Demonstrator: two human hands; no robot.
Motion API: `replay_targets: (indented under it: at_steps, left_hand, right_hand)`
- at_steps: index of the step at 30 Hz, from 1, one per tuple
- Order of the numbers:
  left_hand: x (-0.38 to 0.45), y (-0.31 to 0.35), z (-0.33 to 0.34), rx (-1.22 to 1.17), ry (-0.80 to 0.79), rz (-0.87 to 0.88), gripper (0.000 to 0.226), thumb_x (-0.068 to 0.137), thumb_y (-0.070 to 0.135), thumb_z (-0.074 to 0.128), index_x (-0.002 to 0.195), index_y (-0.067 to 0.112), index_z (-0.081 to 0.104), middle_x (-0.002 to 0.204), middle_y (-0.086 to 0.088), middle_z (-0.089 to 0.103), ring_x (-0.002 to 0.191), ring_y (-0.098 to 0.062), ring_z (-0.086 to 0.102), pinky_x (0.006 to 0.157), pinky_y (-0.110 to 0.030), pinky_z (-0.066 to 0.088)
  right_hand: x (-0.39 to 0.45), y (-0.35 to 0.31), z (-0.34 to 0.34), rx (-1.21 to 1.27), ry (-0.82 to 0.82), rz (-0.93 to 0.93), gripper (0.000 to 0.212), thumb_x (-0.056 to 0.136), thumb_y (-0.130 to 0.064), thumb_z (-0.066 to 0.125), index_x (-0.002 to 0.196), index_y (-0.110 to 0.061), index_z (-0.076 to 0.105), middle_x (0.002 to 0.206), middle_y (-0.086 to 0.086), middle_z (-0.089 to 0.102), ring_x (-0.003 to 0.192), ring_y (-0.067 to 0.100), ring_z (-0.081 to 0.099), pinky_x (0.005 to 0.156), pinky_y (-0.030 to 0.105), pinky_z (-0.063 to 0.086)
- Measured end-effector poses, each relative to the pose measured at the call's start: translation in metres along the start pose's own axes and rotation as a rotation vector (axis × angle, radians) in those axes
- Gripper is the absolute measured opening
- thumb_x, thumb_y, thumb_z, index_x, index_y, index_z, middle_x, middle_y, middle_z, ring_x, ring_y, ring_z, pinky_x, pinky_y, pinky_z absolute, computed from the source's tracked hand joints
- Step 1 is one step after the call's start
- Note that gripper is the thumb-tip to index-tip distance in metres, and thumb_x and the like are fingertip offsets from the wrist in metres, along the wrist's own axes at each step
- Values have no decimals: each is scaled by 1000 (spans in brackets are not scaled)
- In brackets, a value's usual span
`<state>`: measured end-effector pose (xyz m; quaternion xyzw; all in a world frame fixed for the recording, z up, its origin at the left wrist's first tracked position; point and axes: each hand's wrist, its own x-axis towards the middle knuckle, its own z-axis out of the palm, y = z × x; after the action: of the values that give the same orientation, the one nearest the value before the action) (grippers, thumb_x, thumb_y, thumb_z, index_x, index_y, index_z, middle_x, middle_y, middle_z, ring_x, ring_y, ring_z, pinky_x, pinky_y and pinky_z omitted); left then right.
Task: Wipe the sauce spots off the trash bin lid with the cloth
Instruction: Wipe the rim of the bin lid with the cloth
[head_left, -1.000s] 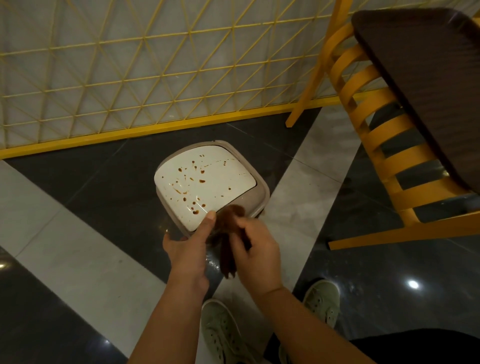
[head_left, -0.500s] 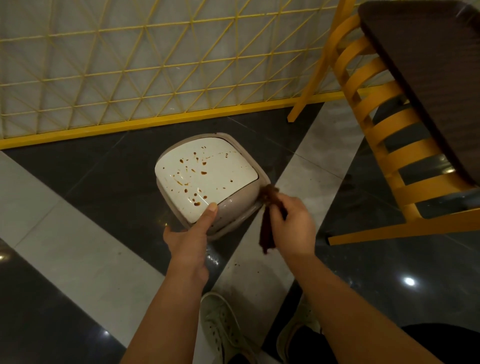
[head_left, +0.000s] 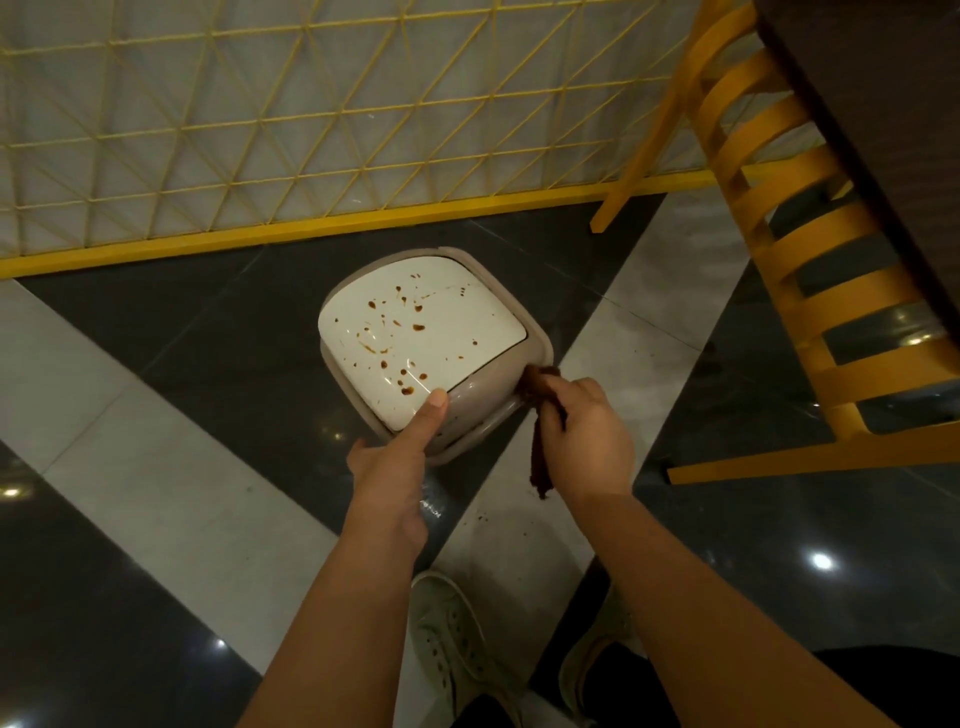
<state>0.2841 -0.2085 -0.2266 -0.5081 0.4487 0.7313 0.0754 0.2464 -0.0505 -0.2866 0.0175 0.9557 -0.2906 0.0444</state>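
A small beige trash bin (head_left: 483, 410) stands on the floor with a white lid (head_left: 447, 332) speckled with several brown sauce spots. My left hand (head_left: 395, 467) grips the bin's near corner, thumb pressed on the lid's front edge. My right hand (head_left: 587, 441) holds a dark brown cloth (head_left: 543, 415); the cloth's top touches the bin's right rim and the rest hangs down below my fingers.
A yellow slatted chair (head_left: 810, 291) stands to the right, under a dark table top (head_left: 883, 104). A yellow lattice partition (head_left: 311, 130) runs behind the bin. My shoes (head_left: 452, 644) are on the glossy tiled floor below.
One second ago both hands held the cloth in front of the bin. The left hand moved onto the bin's corner, and the right hand carried the cloth to the right rim.
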Motion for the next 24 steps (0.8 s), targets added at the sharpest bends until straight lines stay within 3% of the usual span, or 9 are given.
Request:
replay_targets:
  at_steps: [2,6,10,13,16,19,21,24]
  left_hand:
    - [0,0,1,8,-3,11,158,6,59,88,148,20,29,138,-6,51,127,-27,48,110,-52,33]
    - [-1,-1,-1,3,-11,22,151,10,56,87,146,16,33,135,-8,55,125,-27,50,110,-50,35]
    - [-1,0,-2,30,-9,-2,147,17,55,87,147,18,30,139,-6,51,128,-27,47,111,-52,30]
    - [0,1,-1,26,-11,4,158,6,59,86,149,20,28,141,-6,49,129,-27,46,111,-53,29]
    - [0,1,-2,20,-10,17,145,20,55,86,148,17,29,138,-7,52,127,-27,48,111,-51,30]
    - [0,1,-3,13,-6,29,149,13,58,87,146,17,33,134,-7,56,123,-26,52,109,-50,33]
    - [0,1,-3,9,-7,16,142,22,55,89,147,17,31,136,-7,54,125,-27,51,108,-50,31]
    - [1,1,-2,-1,-5,3,133,35,49,86,149,18,26,143,-6,47,131,-27,45,110,-52,27]
  right_hand:
    - [-17,-10,6,31,-38,-86,27,95,-20,48,118,-29,59,99,-4,57,75,8,53,66,14,37]
    - [-49,-22,22,-16,-188,-306,29,90,-19,57,117,-29,63,105,-2,63,79,16,63,66,26,54]
    - [-20,-4,9,-6,-30,-160,29,92,-17,53,117,-31,62,100,-4,60,73,9,55,63,20,48]
    - [-13,-1,5,6,32,-89,28,93,-17,51,116,-27,63,96,-3,58,71,11,54,62,19,44]
    - [-36,-23,19,18,-95,-206,27,91,-16,56,115,-25,63,99,-2,62,76,15,61,67,24,53]
    - [-48,-28,23,3,-148,-387,26,83,-17,66,108,-22,68,96,2,67,69,19,65,57,31,57]
    - [-34,-18,15,-71,-118,-417,26,83,-18,63,108,-24,68,93,1,65,65,18,62,52,28,53]
    - [-5,0,0,-95,-20,-209,29,90,-18,54,115,-27,65,92,0,59,64,17,57,53,27,50]
